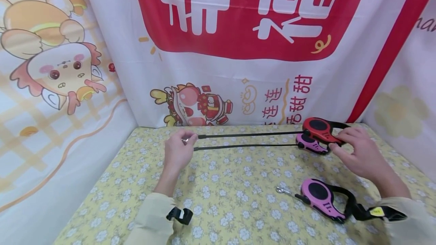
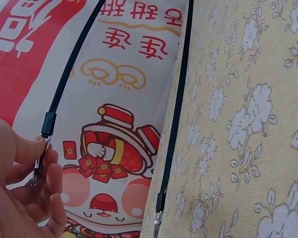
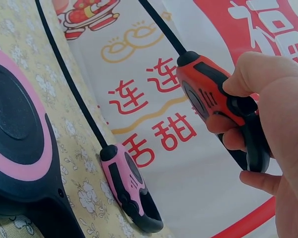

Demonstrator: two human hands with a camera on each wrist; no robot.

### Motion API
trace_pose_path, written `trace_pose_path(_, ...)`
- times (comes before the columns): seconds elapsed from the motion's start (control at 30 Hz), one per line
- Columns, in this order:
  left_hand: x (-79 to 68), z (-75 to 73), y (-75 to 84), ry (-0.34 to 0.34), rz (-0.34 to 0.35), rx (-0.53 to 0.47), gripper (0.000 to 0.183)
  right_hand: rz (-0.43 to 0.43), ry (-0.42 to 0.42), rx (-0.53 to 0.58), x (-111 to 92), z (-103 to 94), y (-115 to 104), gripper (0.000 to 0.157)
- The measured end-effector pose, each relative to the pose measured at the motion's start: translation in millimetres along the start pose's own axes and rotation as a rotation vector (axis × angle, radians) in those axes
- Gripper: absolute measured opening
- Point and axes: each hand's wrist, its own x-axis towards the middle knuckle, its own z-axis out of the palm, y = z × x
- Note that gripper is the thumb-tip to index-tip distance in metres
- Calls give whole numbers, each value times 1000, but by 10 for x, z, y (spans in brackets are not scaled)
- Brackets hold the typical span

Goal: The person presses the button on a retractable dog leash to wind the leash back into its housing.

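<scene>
In the right wrist view my right hand (image 3: 283, 114) grips the black handle of a red retractable dog leash (image 3: 188, 74), thumb on top. My left hand (image 2: 20, 173) pinches the metal clip (image 2: 36, 177) at the end of that leash's black cord (image 2: 72, 67). The cord runs straight between both hands, above the table in the head view. Under it lies a pink retractable leash (image 1: 310, 144), its cord (image 1: 245, 146) drawn out along the table toward the left hand. That cord's clip (image 2: 157, 218) is beside the left hand, not held.
A second pink leash (image 1: 316, 192) lies closer on the flowered tablecloth (image 1: 231, 199), its metal clip (image 1: 283, 190) pointing left. Printed cloth hangs (image 1: 235, 69) behind the table and at both sides. Black straps (image 1: 179, 215) sit at the wrists.
</scene>
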Motion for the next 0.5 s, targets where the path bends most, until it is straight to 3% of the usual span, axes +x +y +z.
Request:
trace_pose_path(0.23, -11, 40, 2, 1, 35, 2, 19, -34, 30, 0, 5, 20, 5, 29)
trace_pose_path(0.5, -30, 59, 14, 1, 58, 4, 17, -17, 3, -7, 16, 39, -31, 30)
